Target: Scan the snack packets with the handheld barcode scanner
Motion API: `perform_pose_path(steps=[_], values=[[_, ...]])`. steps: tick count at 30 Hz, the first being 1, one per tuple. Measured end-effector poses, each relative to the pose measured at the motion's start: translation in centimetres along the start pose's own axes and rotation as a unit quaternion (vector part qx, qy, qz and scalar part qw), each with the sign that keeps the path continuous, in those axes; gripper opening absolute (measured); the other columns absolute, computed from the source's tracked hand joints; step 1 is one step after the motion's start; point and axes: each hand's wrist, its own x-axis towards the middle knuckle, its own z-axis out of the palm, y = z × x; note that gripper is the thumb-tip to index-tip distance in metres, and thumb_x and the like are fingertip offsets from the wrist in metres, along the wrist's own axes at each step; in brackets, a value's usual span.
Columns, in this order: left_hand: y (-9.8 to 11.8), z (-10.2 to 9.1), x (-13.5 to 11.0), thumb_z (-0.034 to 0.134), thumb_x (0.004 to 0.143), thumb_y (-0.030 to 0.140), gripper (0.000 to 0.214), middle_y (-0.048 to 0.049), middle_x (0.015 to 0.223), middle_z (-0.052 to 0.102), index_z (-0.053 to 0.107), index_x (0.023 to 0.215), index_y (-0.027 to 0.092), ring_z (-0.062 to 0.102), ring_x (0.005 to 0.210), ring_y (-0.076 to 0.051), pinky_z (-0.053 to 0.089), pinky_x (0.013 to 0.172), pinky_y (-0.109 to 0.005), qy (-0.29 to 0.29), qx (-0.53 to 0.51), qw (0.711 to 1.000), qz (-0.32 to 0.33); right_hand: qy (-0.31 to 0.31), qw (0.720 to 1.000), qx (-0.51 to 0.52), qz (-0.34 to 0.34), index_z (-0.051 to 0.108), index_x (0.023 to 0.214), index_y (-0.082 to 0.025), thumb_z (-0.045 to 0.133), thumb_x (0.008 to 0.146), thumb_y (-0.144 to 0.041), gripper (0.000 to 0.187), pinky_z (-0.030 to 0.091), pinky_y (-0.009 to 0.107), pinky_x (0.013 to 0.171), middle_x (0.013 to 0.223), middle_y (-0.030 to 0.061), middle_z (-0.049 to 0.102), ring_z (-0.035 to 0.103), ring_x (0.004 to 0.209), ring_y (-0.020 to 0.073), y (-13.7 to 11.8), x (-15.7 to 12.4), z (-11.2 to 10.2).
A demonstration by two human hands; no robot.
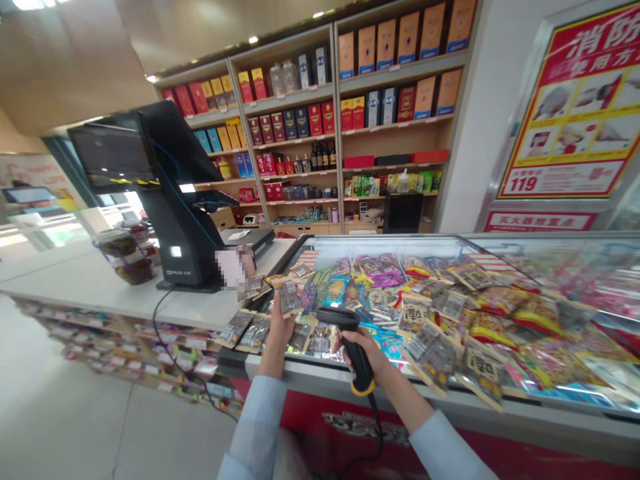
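A reading of one packet seems to be the step in hand. A black handheld scanner with a yellow collar at the grip's base (345, 320) is held in the right hand (367, 350), with the fingers wrapped closed around its grip; whether the trigger is pressed cannot be told. Just to the left of the scanner, a flat grey-and-tan plastic snack packet (290, 297) is held raised in the left hand (283, 325), which is closed on its near left edge. The scanner's head is turned toward the packet, and the two are held apart. Further left of the scanner, a row of similar grey-and-tan packets (257, 331) is laid along the glass-topped, red-fronted cabinet (320, 377); to its right, more grey-and-tan packets (433, 355) are spread. Beyond the scanner, to the left, a black checkout terminal (183, 220) is stood on a white desk (100, 275). For a clean reading, the packet's code, too small to be made out, would need to be kept flat and squarely faced to the scanner.
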Motion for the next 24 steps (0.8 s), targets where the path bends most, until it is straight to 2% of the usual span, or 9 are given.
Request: perform_pose_path(steps=[7,12,16,19,24], values=[[0.2,0.2,-0.3,0.054,0.080,0.040,0.046,-0.0097,0.121,0.059,0.051,0.123,0.024,0.053,0.116,-0.025,0.048,0.092,-0.043,0.005,-0.023,1.000,-0.015,-0.006,1.000,0.004,0.005,0.062,0.068,-0.012,0.062,0.069,-0.036,0.024,0.038,0.019,0.030,0.059,0.0057,0.067,0.049,0.033,0.0092,-0.2,-0.1,0.2],[0.1,0.1,-0.2,0.052,0.080,0.044,0.045,-0.0071,0.120,0.060,0.052,0.122,0.026,0.054,0.114,-0.025,0.049,0.091,-0.043,-0.003,0.009,1.000,-0.006,0.001,1.000,0.012,-0.001,0.063,0.068,-0.012,0.062,0.069,-0.036,0.024,0.039,0.019,0.030,0.058,0.0050,0.067,0.049,0.033,0.0091,-0.1,-0.1,0.0],[0.1,0.0,-0.2,0.051,0.079,0.052,0.046,-0.0058,0.112,0.065,0.055,0.118,0.026,0.061,0.101,-0.023,0.052,0.086,-0.042,0.004,0.030,1.000,0.005,-0.001,1.000,0.030,-0.001,0.063,0.070,-0.012,0.063,0.070,-0.037,0.025,0.039,0.019,0.030,0.060,0.0053,0.067,0.049,0.034,0.0091,0.1,0.2,-0.1],[0.3,0.3,-0.2,0.050,0.079,0.053,0.043,-0.0051,0.104,0.068,0.059,0.110,0.025,0.064,0.091,-0.019,0.053,0.083,-0.037,0.016,0.042,0.999,0.006,0.011,0.999,0.049,-0.016,0.063,0.070,-0.012,0.063,0.068,-0.038,0.025,0.038,0.018,0.031,0.059,0.0047,0.067,0.049,0.034,0.0085,0.0,0.6,-0.1],[0.6,2.2,-0.5,0.057,0.076,0.048,0.036,-0.0034,0.087,0.070,0.064,0.096,0.018,0.065,0.083,-0.016,0.052,0.082,-0.031,0.043,0.087,0.995,0.021,0.041,0.995,0.076,-0.058,0.064,0.072,-0.013,0.063,0.068,-0.037,0.024,0.038,0.019,0.032,0.059,0.0025,0.065,0.049,0.035,0.0085,-1.5,-0.1,-1.0]])
